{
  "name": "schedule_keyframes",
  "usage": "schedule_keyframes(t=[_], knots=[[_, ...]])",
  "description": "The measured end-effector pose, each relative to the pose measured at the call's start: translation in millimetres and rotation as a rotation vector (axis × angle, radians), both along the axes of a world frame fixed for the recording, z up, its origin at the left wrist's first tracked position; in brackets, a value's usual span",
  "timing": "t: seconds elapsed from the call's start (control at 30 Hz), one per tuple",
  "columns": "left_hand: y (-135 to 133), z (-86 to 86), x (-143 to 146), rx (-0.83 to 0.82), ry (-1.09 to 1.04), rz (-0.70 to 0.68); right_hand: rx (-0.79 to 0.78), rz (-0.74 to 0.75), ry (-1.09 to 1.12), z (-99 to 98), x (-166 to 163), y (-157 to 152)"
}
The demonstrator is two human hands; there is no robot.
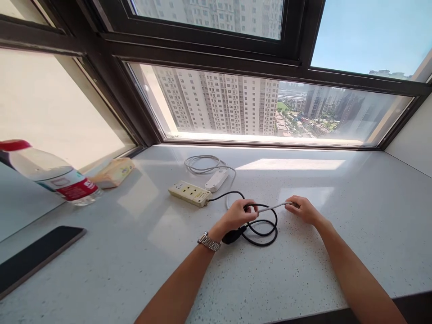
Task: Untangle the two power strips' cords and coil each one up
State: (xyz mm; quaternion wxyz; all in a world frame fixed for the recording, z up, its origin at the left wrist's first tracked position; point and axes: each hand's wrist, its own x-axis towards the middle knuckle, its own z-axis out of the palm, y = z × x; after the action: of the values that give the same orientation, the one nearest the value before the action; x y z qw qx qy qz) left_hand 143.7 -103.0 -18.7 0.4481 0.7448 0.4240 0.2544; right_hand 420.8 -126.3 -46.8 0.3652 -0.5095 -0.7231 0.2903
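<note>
My left hand [239, 213], with a metal watch on its wrist, is closed in a pinch around a thin white cable [275, 206]. Across to the right, my right hand [301, 209] grips the same cable, so a short stretch runs between both hands. A looped black cord [261, 244] passes by my left fingers; whether they also hold it, I cannot tell. The cord leads to a cream power strip [190, 193], and its black plug [232, 236] lies beside my left wrist. Behind the strip sits a white adapter-like block [217, 179] with a coiled white cable.
On the left a water bottle [57, 177] with a red cap stands, tilted in view, before a tissue pack [114, 173]. A dark phone [37, 256] lies nearer me. The speckled white counter [286, 279] ends at the window frame [270, 146].
</note>
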Motion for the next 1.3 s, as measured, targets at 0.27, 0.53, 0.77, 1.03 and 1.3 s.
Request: schedule_keyframes(t=[0.27, 0.53, 0.77, 1.03, 1.3], knots=[[-2, -3.2, 2, 0.183, 0.049, 0.302, -0.412, -0.038, 0.088, 10.7, -26, -19], [-47, 4.3, 38, 0.443, 0.282, 0.048, -0.604, -0.118, 0.367, 28.5, -59, -36], [-67, -11.3, 61, 0.553, 0.335, -0.155, -0.384, -0.333, 1.214, -2.6, -86, -27], [-51, -19.9, 56, 0.573, 0.384, 0.015, -0.379, -0.085, 1.290, -0.9, -85, -31], [-28, -22.7, 37, 0.540, 0.089, 0.406, -0.246, -0.174, 0.819, 0.4, -85, -31]])
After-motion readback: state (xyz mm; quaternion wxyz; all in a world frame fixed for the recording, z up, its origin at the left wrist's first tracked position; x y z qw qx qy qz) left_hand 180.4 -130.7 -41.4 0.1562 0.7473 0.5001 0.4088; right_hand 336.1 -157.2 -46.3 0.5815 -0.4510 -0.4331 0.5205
